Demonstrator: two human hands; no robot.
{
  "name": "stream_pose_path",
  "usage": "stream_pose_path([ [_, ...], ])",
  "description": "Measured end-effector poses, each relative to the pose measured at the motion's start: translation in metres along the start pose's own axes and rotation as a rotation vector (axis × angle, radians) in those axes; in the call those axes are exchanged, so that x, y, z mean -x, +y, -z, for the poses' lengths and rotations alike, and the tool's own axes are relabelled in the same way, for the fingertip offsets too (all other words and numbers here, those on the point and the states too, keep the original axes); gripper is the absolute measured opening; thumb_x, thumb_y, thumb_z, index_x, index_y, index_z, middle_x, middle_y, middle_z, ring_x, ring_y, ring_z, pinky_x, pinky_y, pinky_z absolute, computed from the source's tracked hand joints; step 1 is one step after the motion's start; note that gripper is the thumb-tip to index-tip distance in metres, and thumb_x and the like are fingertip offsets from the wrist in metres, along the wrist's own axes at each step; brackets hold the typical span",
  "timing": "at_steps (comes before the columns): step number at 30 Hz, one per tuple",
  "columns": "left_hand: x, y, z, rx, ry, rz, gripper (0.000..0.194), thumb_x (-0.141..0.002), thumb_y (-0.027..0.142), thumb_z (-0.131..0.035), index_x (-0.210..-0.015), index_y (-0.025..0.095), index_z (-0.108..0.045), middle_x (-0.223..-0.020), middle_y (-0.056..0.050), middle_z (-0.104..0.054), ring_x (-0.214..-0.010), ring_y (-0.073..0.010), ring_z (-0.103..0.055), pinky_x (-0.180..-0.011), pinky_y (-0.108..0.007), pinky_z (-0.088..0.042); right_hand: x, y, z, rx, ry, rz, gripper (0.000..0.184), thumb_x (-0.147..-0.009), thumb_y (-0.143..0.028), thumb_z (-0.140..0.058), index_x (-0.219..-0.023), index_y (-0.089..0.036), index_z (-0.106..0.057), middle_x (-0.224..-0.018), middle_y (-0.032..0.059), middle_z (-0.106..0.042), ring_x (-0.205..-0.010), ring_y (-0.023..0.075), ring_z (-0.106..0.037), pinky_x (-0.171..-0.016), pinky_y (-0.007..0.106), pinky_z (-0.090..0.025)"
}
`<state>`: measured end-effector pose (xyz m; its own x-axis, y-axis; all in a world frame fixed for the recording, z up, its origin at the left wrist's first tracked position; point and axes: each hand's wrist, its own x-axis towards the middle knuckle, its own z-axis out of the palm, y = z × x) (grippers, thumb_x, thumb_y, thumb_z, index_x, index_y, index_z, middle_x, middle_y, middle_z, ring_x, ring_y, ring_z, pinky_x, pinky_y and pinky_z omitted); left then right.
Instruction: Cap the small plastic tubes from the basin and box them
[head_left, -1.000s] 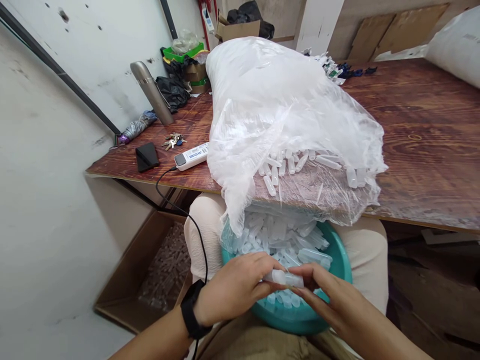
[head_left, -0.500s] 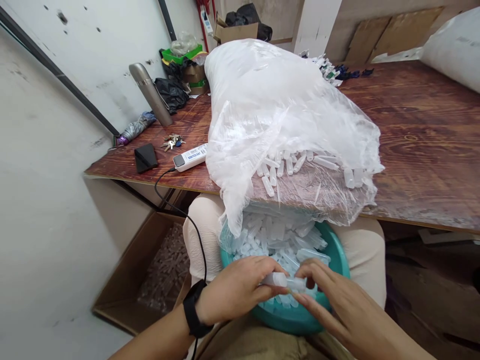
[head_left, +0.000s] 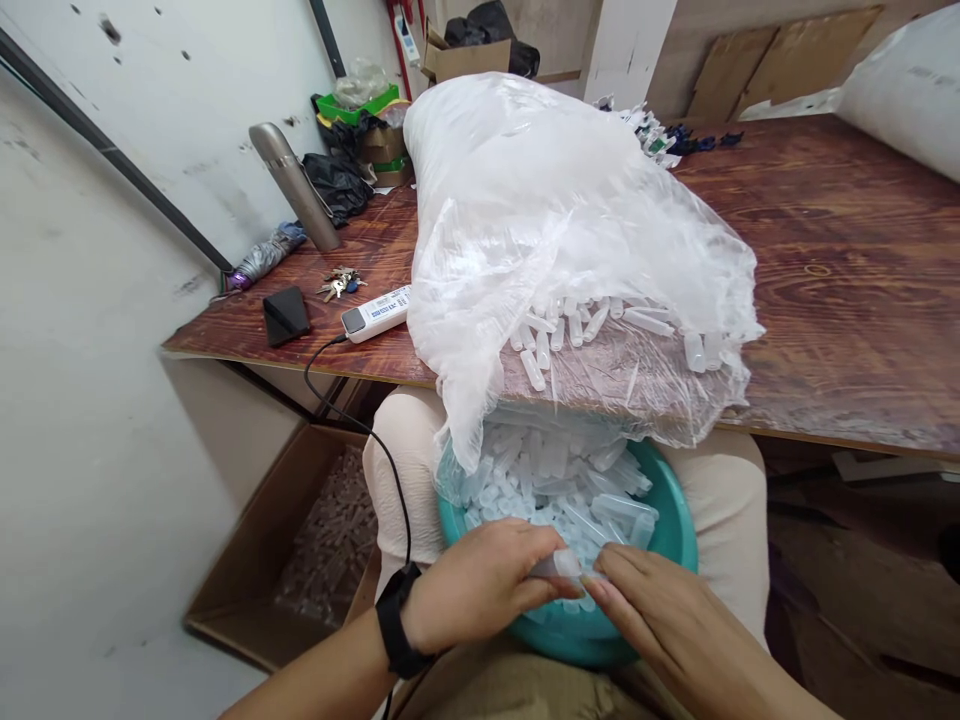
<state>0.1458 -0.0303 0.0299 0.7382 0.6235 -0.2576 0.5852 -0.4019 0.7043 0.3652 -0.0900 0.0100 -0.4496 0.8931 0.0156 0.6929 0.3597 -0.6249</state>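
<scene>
Over a teal basin (head_left: 679, 520) my left hand (head_left: 495, 575) is closed round a translucent plastic tube (head_left: 566, 563), pinched between thumb and fingers. My right hand (head_left: 652, 605) is closed at the tube's right end, its fingers covering that end. White translucent plastic tubes and small caps (head_left: 540, 480) fill much of the basin, which rests between the person's legs. A large clear plastic bag (head_left: 510, 180) lies on the table above it, its mouth open toward the basin, with several tubes (head_left: 574, 325) spilling out.
On the wooden table (head_left: 847, 300) are a black phone-like object (head_left: 286, 316), keys (head_left: 341, 283), a white device (head_left: 377, 314) with a black cable (head_left: 386, 450), and a steel flask (head_left: 295, 188). A cardboard box (head_left: 247, 560) of small plastic pieces stands on the floor at left.
My right hand has closed further over the tube's right end, hiding the part that showed between the hands. The left hand keeps its hold, slightly shifted right.
</scene>
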Motion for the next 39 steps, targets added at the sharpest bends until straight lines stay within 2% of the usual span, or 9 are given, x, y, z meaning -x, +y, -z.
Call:
stream_pose_path([
  [5, -0.016, -0.003, -0.009, -0.18, -0.096, 0.001, 0.02, -0.1, 0.037, -0.052, -0.107, 0.019, -0.054, -0.106, -0.01, -0.069, -0.099, -0.0258, -0.067, -0.079, -0.032, -0.048, -0.014, 0.016, 0.002, -0.06, -0.128, -0.058, 0.046, -0.111, -0.038, -0.025, -0.08, -0.024, -0.056, -0.074, -0.0008, -0.066, -0.069, 0.0167, -0.066, -0.066, 0.027, -0.05],
  [9, -0.041, -0.007, -0.016, -0.319, -0.235, 0.019, 0.029, -0.094, 0.028, -0.06, -0.117, 0.014, -0.051, -0.111, -0.018, -0.071, -0.099, -0.0324, -0.07, -0.077, -0.038, -0.054, -0.036, 0.044, 0.004, 0.329, -0.03, 0.092, 0.021, -0.104, -0.018, -0.041, -0.1, -0.02, -0.062, -0.091, 0.0064, -0.069, -0.085, 0.0238, -0.067, -0.074, 0.035, -0.051],
  [13, -0.054, -0.01, -0.025, -0.36, -0.279, 0.028, 0.023, -0.086, 0.022, -0.067, -0.106, 0.014, -0.058, -0.095, -0.018, -0.073, -0.087, -0.0354, -0.073, -0.07, -0.041, -0.056, -0.055, 0.057, -0.007, 0.441, -0.042, 0.151, 0.028, -0.084, 0.004, -0.049, -0.094, -0.017, -0.064, -0.092, 0.0103, -0.069, -0.087, 0.0281, -0.065, -0.074, 0.038, -0.048],
  [20, -0.037, -0.014, -0.008, -0.316, -0.134, 0.025, 0.015, -0.09, 0.021, -0.062, -0.103, 0.015, -0.06, -0.116, -0.018, -0.066, -0.105, -0.033, -0.066, -0.085, -0.041, -0.054, -0.071, 0.055, -0.02, 0.336, -0.073, 0.091, 0.027, -0.081, 0.004, -0.047, -0.085, -0.016, -0.065, -0.086, 0.0102, -0.068, -0.077, 0.0255, -0.067, -0.068, 0.036, -0.052],
  [25, -0.017, -0.013, 0.015, 0.237, 0.085, 0.113, 0.026, -0.097, 0.043, -0.056, -0.1, 0.019, -0.064, -0.094, -0.002, -0.068, -0.087, -0.0197, -0.065, -0.078, -0.029, -0.05, -0.055, 0.053, -0.002, 0.068, -0.007, 0.034, 0.021, -0.096, -0.014, -0.049, -0.108, -0.02, -0.065, -0.106, 0.0077, -0.064, -0.087, 0.0173, -0.069, -0.073, 0.027, -0.058],
  [29, -0.009, -0.009, 0.018, 0.64, 0.079, 0.194, 0.033, -0.092, 0.048, -0.062, -0.104, 0.017, -0.065, -0.082, 0.001, -0.065, -0.072, -0.0137, -0.063, -0.064, -0.024, -0.047, -0.034, 0.041, 0.013, -0.271, 0.125, -0.06, 0.022, -0.098, -0.034, -0.058, -0.115, -0.027, -0.07, -0.111, 0.0073, -0.062, -0.096, 0.0199, -0.067, -0.075, 0.028, -0.058],
  [33, -0.012, -0.007, 0.01, 1.001, 0.087, 0.189, 0.042, -0.087, 0.051, -0.069, -0.108, 0.017, -0.058, -0.091, -0.003, -0.07, -0.07, -0.0147, -0.068, -0.056, -0.023, -0.046, -0.024, 0.027, 0.022, -0.339, 0.215, -0.04, 0.028, -0.098, -0.034, -0.059, -0.125, -0.032, -0.068, -0.112, 0.0064, -0.062, -0.105, 0.0199, -0.064, -0.087, 0.029, -0.056],
  [36, -0.016, -0.003, 0.007, 1.336, 0.226, 0.186, 0.048, -0.079, 0.051, -0.078, -0.104, 0.019, -0.051, -0.098, -0.004, -0.07, -0.088, -0.0228, -0.074, -0.069, -0.03, -0.055, -0.025, 0.018, 0.018, -0.415, 0.298, -0.058, 0.025, -0.095, -0.031, -0.065, -0.119, -0.031, -0.07, -0.098, 0.0037, -0.066, -0.089, 0.0172, -0.066, -0.076, 0.025, -0.058],
  [39, -0.019, 0.005, 0.005, 1.503, 0.396, 0.226, 0.059, -0.074, 0.045, -0.084, -0.117, 0.021, -0.05, -0.095, -0.003, -0.074, -0.093, -0.0202, -0.072, -0.085, -0.033, -0.053, -0.028, 0.007, 0.003, -0.527, 0.422, -0.114, 0.02, -0.09, -0.031, -0.071, -0.11, -0.029, -0.07, -0.09, 0.0014, -0.07, -0.077, 0.0159, -0.068, -0.07, 0.024, -0.059],
])
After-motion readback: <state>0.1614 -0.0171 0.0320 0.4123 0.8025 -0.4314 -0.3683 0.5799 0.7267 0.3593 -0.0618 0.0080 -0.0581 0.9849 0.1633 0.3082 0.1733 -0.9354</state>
